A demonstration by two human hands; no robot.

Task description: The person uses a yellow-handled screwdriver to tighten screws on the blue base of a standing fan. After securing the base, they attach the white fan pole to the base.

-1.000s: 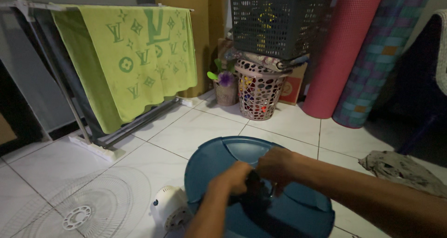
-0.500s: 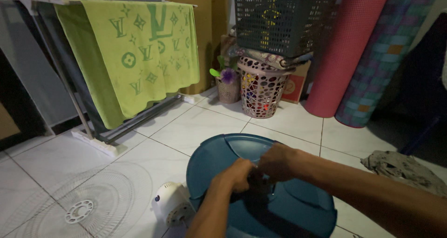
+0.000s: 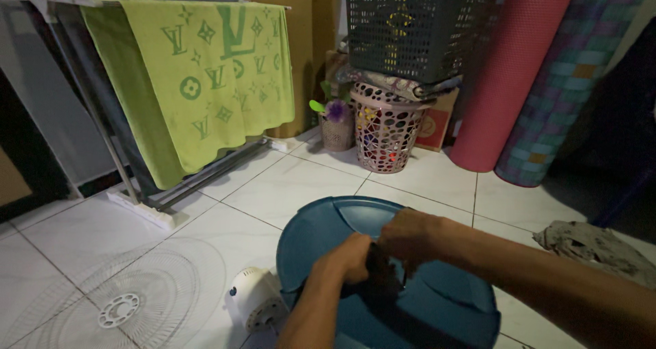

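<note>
The white tiled floor [image 3: 287, 185] carried everything, since you were working low over it. Against the back wall stood a drying rack [image 3: 102, 144] with a green towel [image 3: 205, 76] draped over its rail to hang flat, two rolled mats, one pink [image 3: 512, 69] and one chequered [image 3: 567, 82], propped upright in the corner, and a grey basket [image 3: 410, 28] stacked on a pink perforated basket [image 3: 383, 134]. A white fan grille [image 3: 130, 298] lay flat at your left, beside a white motor housing [image 3: 253, 298] (apparently its own fan, taken apart). A crumpled rag [image 3: 594, 243] lay off to your right.

Directly below you sat the blue round tub [image 3: 328, 233]. Your left hand [image 3: 352, 257] and right hand [image 3: 410, 236] met over its middle, both grips closed on a small dark part [image 3: 379, 267], pinched between them so it stayed steady above the tub. What the part was, you could not have told in that dim light.
</note>
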